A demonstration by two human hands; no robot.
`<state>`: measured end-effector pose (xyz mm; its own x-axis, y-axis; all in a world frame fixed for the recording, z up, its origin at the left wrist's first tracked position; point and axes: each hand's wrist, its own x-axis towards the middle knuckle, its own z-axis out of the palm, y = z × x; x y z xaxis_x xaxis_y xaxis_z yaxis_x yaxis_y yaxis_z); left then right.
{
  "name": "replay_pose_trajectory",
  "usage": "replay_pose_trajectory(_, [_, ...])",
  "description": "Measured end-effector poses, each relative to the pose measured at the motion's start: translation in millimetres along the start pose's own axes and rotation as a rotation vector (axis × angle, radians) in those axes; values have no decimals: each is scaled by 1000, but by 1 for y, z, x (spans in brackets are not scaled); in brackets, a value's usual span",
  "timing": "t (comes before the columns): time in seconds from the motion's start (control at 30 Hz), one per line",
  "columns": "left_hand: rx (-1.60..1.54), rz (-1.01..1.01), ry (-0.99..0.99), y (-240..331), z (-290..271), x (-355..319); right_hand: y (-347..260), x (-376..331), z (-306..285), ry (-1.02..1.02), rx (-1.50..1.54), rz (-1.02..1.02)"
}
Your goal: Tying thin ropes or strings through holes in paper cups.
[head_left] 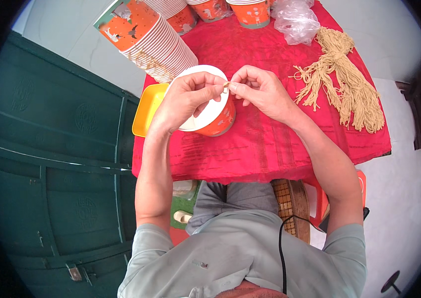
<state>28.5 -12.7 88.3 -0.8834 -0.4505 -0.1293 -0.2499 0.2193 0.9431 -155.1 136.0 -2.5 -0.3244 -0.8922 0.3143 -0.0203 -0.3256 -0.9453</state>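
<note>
Over a round orange paper bucket (222, 123) with a white top, both my hands meet fingertip to fingertip. My left hand (193, 94) is closed in a pinch, its thumb and forefinger at a small tan piece (226, 85). From the other side my right hand (264, 93) pinches the same piece, its other fingers curled in. The piece has a cord-like colour with a pale bit below it; most of it is hidden by my fingertips. Whether the bucket's white top is a lid or a base, I cannot tell.
A yellow plastic tray (139, 130) sits left of the bucket. Behind it leans a tall stack of orange buckets (166, 47). More bucket stacks (251, 14) and clear plastic bags (297, 22) stand at the back. A bundle of tan cords (352, 94) lies right on the red tablecloth (270, 154).
</note>
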Motion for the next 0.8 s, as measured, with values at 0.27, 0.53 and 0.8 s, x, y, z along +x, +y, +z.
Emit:
replay_pose_trajectory(0.27, [163, 116, 108, 1, 7, -7, 2, 0, 2, 10, -14, -5])
replay_pose_trajectory(0.53, [117, 158, 174, -5, -6, -7, 3, 0, -1, -44, -43, 31])
replay_pose_trajectory(0.8, [0, 190, 126, -12, 3, -5, 6, 1, 2, 3, -53, -25])
